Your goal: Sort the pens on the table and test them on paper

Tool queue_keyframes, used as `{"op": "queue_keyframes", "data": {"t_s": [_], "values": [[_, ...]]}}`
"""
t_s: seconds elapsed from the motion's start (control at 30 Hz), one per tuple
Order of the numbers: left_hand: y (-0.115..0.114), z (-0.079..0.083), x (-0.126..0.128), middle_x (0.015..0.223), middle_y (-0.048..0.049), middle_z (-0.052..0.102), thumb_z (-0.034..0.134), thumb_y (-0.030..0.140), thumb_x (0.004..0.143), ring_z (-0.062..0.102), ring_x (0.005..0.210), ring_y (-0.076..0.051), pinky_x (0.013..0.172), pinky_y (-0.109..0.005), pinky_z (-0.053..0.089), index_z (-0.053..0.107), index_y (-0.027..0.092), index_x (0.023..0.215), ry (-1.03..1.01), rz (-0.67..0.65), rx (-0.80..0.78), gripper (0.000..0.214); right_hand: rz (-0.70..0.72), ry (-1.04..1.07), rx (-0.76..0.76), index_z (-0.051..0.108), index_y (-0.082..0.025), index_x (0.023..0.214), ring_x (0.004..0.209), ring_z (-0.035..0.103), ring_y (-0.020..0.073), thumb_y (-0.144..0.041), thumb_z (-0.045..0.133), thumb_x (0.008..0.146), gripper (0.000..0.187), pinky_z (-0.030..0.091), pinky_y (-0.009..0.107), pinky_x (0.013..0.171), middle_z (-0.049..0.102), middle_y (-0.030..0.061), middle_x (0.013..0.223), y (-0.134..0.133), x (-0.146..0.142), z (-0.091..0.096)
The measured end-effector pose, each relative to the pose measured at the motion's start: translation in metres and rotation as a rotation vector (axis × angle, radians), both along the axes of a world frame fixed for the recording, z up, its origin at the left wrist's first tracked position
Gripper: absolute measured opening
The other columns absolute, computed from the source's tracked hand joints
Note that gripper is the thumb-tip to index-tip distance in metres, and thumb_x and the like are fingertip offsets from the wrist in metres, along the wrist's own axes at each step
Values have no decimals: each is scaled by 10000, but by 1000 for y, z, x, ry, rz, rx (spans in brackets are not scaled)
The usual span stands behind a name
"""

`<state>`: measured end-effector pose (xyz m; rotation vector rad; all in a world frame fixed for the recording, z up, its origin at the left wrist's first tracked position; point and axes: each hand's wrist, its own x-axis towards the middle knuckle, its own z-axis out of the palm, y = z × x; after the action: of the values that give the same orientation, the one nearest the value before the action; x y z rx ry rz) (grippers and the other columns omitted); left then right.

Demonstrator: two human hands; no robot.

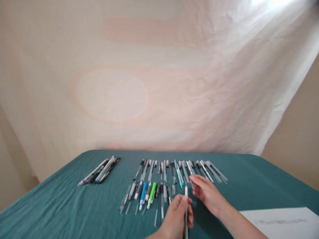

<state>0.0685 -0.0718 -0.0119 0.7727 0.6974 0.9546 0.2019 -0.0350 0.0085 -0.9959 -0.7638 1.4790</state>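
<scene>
One slim pen (186,212) is in the left hand (175,214), whose thumb and fingers pinch its shaft. The right hand (206,194), between one and two o'clock from it, has loosely bent fingers, with nothing visible in them. If the pinch becomes weak, the pen could slip and disturb the short row of pens (143,196), at about ten o'clock. Its long axis runs from six to twelve; the white end points to twelve, towards the long row of pens (179,177). Paper (281,229) lies at three o'clock.

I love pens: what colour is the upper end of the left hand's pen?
The pen's upper end is white, in the head view.
</scene>
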Motion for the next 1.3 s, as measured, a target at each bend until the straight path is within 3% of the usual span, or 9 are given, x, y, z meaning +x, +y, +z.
{"op": "queue_keyframes", "data": {"t_s": [0.13, 0.2, 0.27, 0.43, 0.53, 0.97, 1.3], "values": [[1, -1, -1, 518, 74, 459, 544, 558, 675, 376, 372, -35, 371, -181, 249, 442, 157, 784, -6, 32, 23, 427, 211, -27, 29, 637, -170, 766, 531, 491, 64, -291, 629, 731, 126, 416, 185, 537, 547, -35, 621, -11, -10, 5], [0, 0, -1, 516, 75, 455, 514, 577, 691, 374, 364, -33, 367, -178, 255, 437, 159, 782, 10, 35, 72, 434, 246, -113, 49, 642, -174, 802, 544, 501, 79, -305, 601, 743, 149, 414, 203, 559, 560, -29, 629, -14, -14, 8], [-4, 2, -2, 505, 77, 447, 470, 588, 718, 376, 349, -34, 360, -175, 257, 432, 164, 792, 50, 14, 152, 433, 237, -303, 102, 650, -178, 843, 578, 519, 102, -319, 582, 747, 183, 415, 226, 586, 590, -10, 675, -13, -15, 8], [-19, 9, -1, 486, 75, 433, 410, 558, 773, 371, 333, -28, 344, -160, 251, 430, 156, 817, 155, -93, 338, 405, 192, -965, 429, 687, -165, 789, 689, 554, 170, -319, 536, 757, 218, 416, 280, 662, 615, 53, 769, -5, -19, -2], [-23, 12, -2, 494, 71, 435, 395, 517, 803, 357, 332, -22, 340, -154, 255, 422, 151, 820, 170, -104, 387, 368, 223, -1142, 494, 666, -182, 690, 654, 545, 160, -314, 517, 764, 213, 413, 265, 625, 586, 30, 701, -6, -26, -7], [-24, 2, 0, 473, 75, 428, 381, 515, 810, 339, 315, -21, 314, -141, 245, 398, 164, 805, 179, -81, 405, 352, 180, -1294, 488, 558, -197, 587, 591, 486, 125, -362, 523, 758, 241, 362, 239, 567, 522, -17, 633, -9, -38, -19], [-24, 20, -6, 478, 68, 421, 339, 497, 833, 350, 340, -37, 353, -162, 274, 431, 159, 821, 180, -12, 378, 351, 197, -1130, 525, 615, -193, 609, 628, 519, 152, -310, 464, 790, 263, 386, 255, 595, 549, 10, 643, -8, -27, -11]]}}
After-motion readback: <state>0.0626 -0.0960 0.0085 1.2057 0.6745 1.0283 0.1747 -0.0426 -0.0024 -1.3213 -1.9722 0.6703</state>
